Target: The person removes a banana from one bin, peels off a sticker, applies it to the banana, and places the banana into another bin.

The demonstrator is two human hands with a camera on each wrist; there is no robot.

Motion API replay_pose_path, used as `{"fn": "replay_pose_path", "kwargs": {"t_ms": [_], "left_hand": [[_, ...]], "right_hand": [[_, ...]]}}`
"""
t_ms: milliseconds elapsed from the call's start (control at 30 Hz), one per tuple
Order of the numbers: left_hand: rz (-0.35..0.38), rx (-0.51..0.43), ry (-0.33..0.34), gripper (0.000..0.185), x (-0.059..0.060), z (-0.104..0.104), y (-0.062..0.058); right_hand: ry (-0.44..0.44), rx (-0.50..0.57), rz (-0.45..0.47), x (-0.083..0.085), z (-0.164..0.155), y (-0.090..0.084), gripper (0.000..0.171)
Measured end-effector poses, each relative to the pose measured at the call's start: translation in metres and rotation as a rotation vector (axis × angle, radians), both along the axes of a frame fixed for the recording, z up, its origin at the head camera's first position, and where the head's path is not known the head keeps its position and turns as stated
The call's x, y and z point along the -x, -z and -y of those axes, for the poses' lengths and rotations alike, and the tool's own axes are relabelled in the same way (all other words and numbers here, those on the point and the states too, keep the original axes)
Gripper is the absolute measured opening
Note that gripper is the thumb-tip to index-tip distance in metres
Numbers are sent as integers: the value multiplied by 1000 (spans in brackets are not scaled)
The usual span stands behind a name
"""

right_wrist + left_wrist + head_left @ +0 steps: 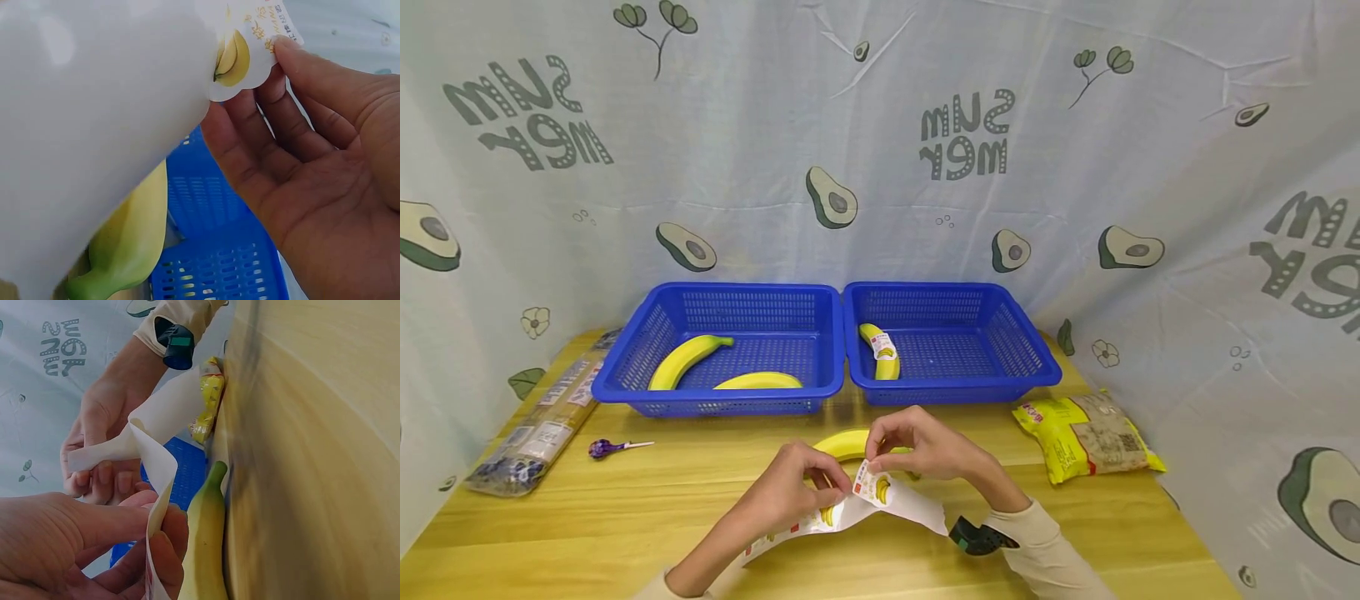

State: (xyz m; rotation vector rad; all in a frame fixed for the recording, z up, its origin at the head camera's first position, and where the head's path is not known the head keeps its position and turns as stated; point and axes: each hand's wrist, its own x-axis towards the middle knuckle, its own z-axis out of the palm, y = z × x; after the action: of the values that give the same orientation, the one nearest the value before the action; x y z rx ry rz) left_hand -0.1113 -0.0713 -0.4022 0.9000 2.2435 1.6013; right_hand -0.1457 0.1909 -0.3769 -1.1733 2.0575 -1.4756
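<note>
The right hand (pixel 925 446) pinches a banana sticker (pixel 874 482) at its upper edge, thumb and fingertips closed narrowly on the printed label. The left hand (pixel 790 483) grips the sticker sheet (pixel 850 512) it comes from, fingers curled round the white backing paper, which bows upward between the two hands. In the right wrist view the sticker (pixel 247 53) lifts away from the sheet's pale face, thumb tip on its rim.

The sticker reads as very light, thin and limp, tacky on its underside; it would likely fold onto itself or cling to a finger if handled by the middle, so the bare edge looks the sound place to hold. The backing sheet is slick and floppy, better held near the peel point, as the left hand does.

Just beyond the hands, at 12 o'clock, a loose banana (pixel 842 442) lies on the wooden table (pixel 625 525), partly hidden by the fingers. Farther at 12 o'clock two blue baskets stand side by side, rims touching: the left basket (pixel 625 375) holds two plain bananas, the right basket (pixel 1037 367) holds one labelled banana (pixel 883 354).

At 3 o'clock lies a yellow snack packet (pixel 1086 433). At 9 o'clock rests a purple lollipop (pixel 606 448), and farther out a long clear-wrapped package (pixel 538 433).
</note>
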Motion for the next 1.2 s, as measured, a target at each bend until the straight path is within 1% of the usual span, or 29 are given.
{"fn": "replay_pose_path", "kwargs": {"t_ms": [167,400,533,633,867,933,1067,1200], "left_hand": [[31,10,7,15,-1,-1,5],[33,55,-17,16,-3,-4,10],[35,64,-16,17,-4,-6,14],[15,69,-16,19,-5,-8,16],[-63,88,-23,19,-4,-12,22],[-73,94,-27,20,-5,-13,23],[-80,122,-32,21,-7,-14,24],[-59,163,-5,18,-9,-12,22]], "right_hand": [[-13,-4,30,1,0,1,4],[-39,-3,74,1,1,1,6],[-50,-5,75,1,0,2,7],[-55,-2,69,2,-1,2,6],[-51,-2,75,1,-2,2,4],[-51,-2,70,1,-2,1,5],[-50,-3,59,1,-2,1,9],[-42,-9,44,1,-1,2,7]]}}
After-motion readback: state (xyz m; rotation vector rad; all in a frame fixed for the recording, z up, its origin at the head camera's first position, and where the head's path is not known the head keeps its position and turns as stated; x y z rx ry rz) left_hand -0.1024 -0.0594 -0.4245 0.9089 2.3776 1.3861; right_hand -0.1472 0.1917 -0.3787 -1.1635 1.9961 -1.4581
